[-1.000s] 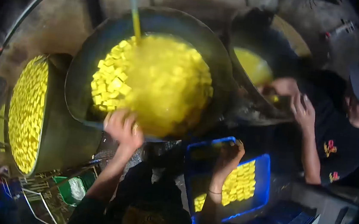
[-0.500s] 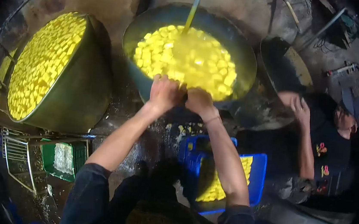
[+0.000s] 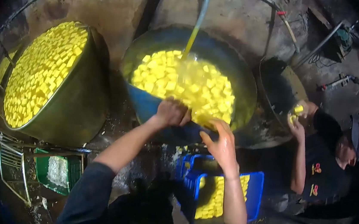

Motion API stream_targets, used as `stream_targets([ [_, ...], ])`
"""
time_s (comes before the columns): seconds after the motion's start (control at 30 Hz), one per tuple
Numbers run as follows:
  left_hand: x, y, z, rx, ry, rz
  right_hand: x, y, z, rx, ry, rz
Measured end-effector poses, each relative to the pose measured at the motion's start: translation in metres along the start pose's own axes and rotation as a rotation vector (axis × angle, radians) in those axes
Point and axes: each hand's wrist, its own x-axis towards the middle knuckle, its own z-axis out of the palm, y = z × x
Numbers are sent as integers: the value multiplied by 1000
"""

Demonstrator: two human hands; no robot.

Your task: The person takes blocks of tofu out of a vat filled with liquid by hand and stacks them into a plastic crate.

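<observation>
A large round vat (image 3: 243,75) holds many yellow blocks (image 3: 161,73) in yellow liquid, with a hose (image 3: 199,19) hanging into it. My left hand (image 3: 171,112) is closed on the near rim of the vat. Just right of it, my right hand (image 3: 223,144) is at the same rim with thumb and fingers spread apart, its fingertips partly hidden over the edge. Below my right forearm, a blue crate (image 3: 258,197) contains rows of yellow blocks (image 3: 211,199).
At the left stands another big vat (image 3: 81,98) heaped with yellow blocks. A green crate (image 3: 76,173) sits beside a metal rack (image 3: 11,156). At the right, a co-worker (image 3: 325,165) in a cap holds yellow pieces near a dark basin (image 3: 273,84).
My right hand has opened and moved right and down along the rim, away from my left hand. The view has shifted. Yellow pieces now show in the co-worker's hands.
</observation>
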Motion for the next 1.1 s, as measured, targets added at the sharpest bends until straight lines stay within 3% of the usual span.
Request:
stream_targets([
  [0.07,48,-36,55,27,-13,-106,10,11,-11,-66,74,2],
  [0.1,62,-42,70,128,62,-34,17,18,-12,-115,102,39],
  [0.13,67,-44,81,157,-11,-119,21,20,-10,-172,126,57],
  [0.2,49,-22,53,69,87,-37,26,19,-5,-230,-2,-23],
  [0.27,18,12,8,47,35,0,24,27,22,-325,-49,-120],
  [0.3,12,20,-3,54,47,-79,28,27,33,-325,-47,-111],
  [0.37,11,35,-11,61,15,-154,31,27,45,-391,-468,174],
  [0.4,1,43,-17,72,-46,-219,10,27,54,-380,-487,186],
  [0.47,-23,69,-46,-9,-124,-208,-27,27,62,-505,-213,-107],
  [0.5,-24,71,-47,-52,-17,-165,-28,22,56,-526,-277,-113],
  [0.53,-22,69,-47,-91,82,-122,-26,32,59,-403,-123,-191],
  [0.63,18,24,-13,28,-167,-245,26,51,54,-317,-34,-190],
  [0.67,23,10,5,34,-248,-237,40,53,52,-367,-138,-54],
  [0.7,26,10,8,37,-252,-231,45,55,53,-414,-242,93],
  [0.77,20,24,9,88,-273,-347,4,48,60,-409,-208,38],
  [0.8,-2,48,-24,157,-214,-122,-13,44,62,-406,-167,-39],
  [0.83,-7,66,-57,-84,4,-110,-18,44,59,-402,-162,-46],
  [0.87,-23,75,-72,-92,-330,-346,-19,42,57,-375,-216,-91],
  [0.93,2,74,-73,-15,-313,-309,-15,41,56,-340,-287,-126],
  [1.0,35,55,-62,-117,-587,-600,9,47,54,-333,-314,17],
  [1.03,39,53,-61,-84,-737,-629,0,46,56,-348,-261,-100],
  [1.1,32,34,-50,-116,-794,-567,-9,36,47,-271,-207,-83],
])
